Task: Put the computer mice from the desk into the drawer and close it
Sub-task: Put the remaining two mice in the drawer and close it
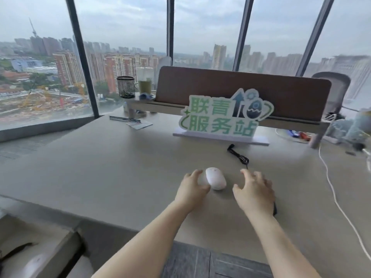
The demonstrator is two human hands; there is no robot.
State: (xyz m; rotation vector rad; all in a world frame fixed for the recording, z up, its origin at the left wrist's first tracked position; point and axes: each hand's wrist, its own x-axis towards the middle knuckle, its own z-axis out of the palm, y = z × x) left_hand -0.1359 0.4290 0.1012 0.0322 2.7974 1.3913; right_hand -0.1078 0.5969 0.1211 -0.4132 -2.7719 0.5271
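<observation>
A white computer mouse [216,178] lies on the grey desk [112,167], near the front middle. My left hand [193,187] wraps its left end, thumb under the near side and fingers on the far side. My right hand [254,192] is spread just to the right of it, fingers apart. It covers a black mouse, of which only a dark edge [275,209] shows beside the wrist. That mouse's black cable [239,156] runs from under my fingertips toward the sign. Below the desk's left edge is what looks like an open drawer [50,251], blurred.
A green-and-white sign [222,117] stands behind the mice under a raised shelf [241,85]. A mesh pen cup [126,86] and a green cup [145,86] stand at the back left, with papers [138,123] in front. A white cable [333,195] runs down the right side.
</observation>
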